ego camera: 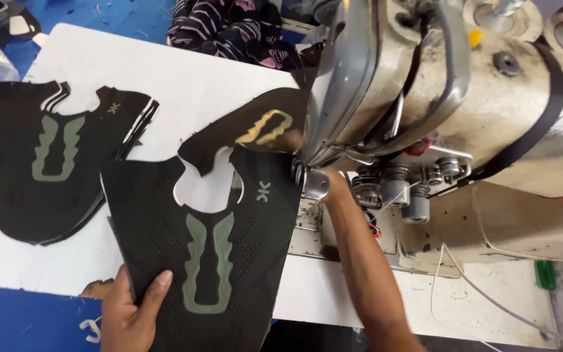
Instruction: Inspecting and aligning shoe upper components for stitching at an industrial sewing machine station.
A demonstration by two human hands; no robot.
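Head view: sewing machine [464,98] fills far right, white table [184,85] beneath. Stack of black knit uppers [47,163] lies left, apart from the hands, seemingly unsewn. Upper [223,241] near centre, far edge at needle. Left hand [128,313] pinches its near-left edge, thumb on top. Right hand [330,186] mostly hidden under machine head; grip cannot tell. Stitching looks barely begun.

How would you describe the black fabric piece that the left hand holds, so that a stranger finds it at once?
Start at the sewing machine on the white table. Just left of its needle lies a black knit piece with a green forked mark, pinched by the left hand. Unlike the stack farther left, it reaches the machine.
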